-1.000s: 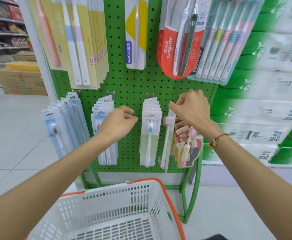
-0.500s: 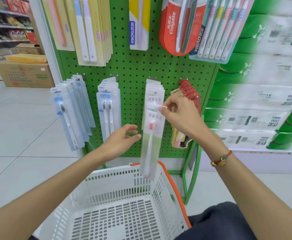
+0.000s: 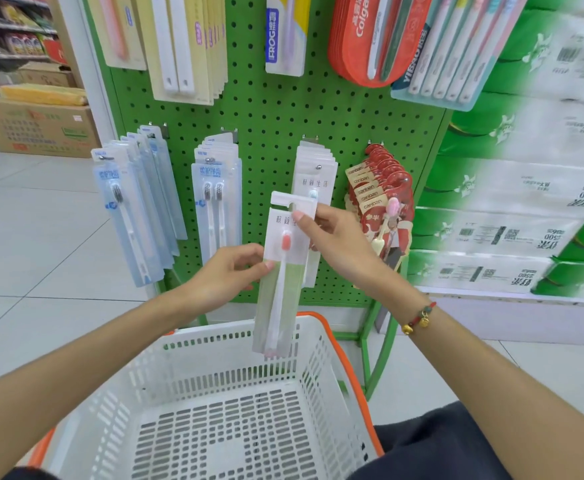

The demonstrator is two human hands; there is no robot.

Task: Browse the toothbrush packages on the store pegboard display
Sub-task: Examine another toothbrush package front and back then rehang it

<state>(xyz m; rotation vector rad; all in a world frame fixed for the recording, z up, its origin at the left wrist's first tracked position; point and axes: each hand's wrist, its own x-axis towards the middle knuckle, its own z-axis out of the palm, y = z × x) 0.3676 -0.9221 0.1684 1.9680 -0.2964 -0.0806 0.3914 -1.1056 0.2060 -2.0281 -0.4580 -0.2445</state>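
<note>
A single toothbrush package [image 3: 280, 271], white at the top and pale green lower down with a pink-headed brush inside, hangs upright in front of the green pegboard [image 3: 276, 123], off its hook and held over the far rim of a white basket [image 3: 235, 386] with orange trim. The right hand [image 3: 335, 240] pinches the package near its hanger tab, thumb on the front face and the other fingers curled behind the card; the wrist, wearing a red cord bracelet [image 3: 418, 317] with gold beads, angles down and to the right. The left hand [image 3: 224, 275] reaches in from the left with the forearm stretched across the near left, its thumb tip pressed on the package's left edge about midway down and its fingers apparently closing behind it, though the card hides their tips.

Just behind the held package, the matching stack [image 3: 316, 174] of white packages hangs on its peg. To its right hang red packages [image 3: 380, 188] with small brushes; to its left, two rows of blue blister packs [image 3: 218, 202], the farther-left row [image 3: 134, 209] fanned out. Above hang yellow-backed brushes [image 3: 183, 46], a Frog pack [image 3: 285, 32] and red Colgate packs [image 3: 360, 36]. Green-and-white wrapped tissue bundles [image 3: 512, 202] fill the right side, blurred. A cardboard box [image 3: 37, 126] sits on the floor at the far left.
</note>
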